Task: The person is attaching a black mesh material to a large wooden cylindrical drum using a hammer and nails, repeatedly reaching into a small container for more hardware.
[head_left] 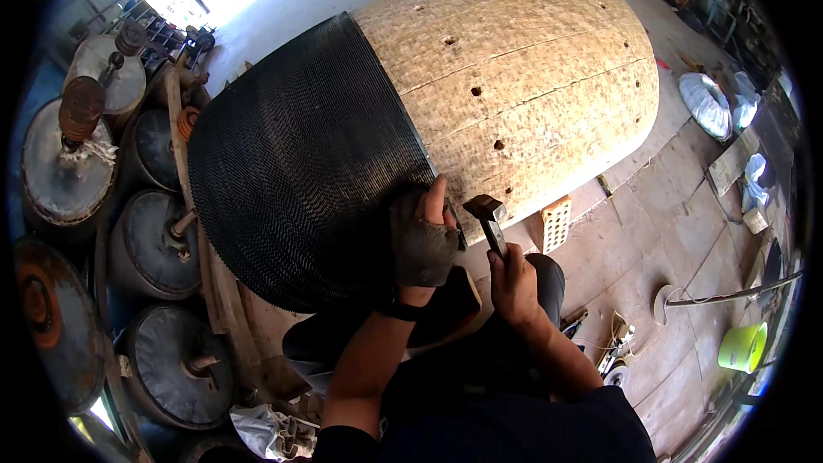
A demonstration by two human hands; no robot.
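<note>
A large barrel-shaped body lies ahead, with a pale, mottled surface (531, 60) pierced by several holes and a black ridged wrapping (291, 163) over its left part. My left hand (423, 236), in a dark fingerless glove, rests at the wrapping's edge by a thin metal strip (420, 141). Its fingers are curled, one raised; what they grip is hidden. My right hand (514, 287) grips a hammer (485, 214), its head raised just right of my left hand, near the pale surface.
Metal drums with spindles (159, 244) and long wooden planks (223, 291) crowd the left. A perforated brick (555, 223) stands by the barrel. On the tiled floor (643, 249) at right are white bundles (705, 105), a green bucket (741, 347), a rod with a disc (711, 300) and scattered tools.
</note>
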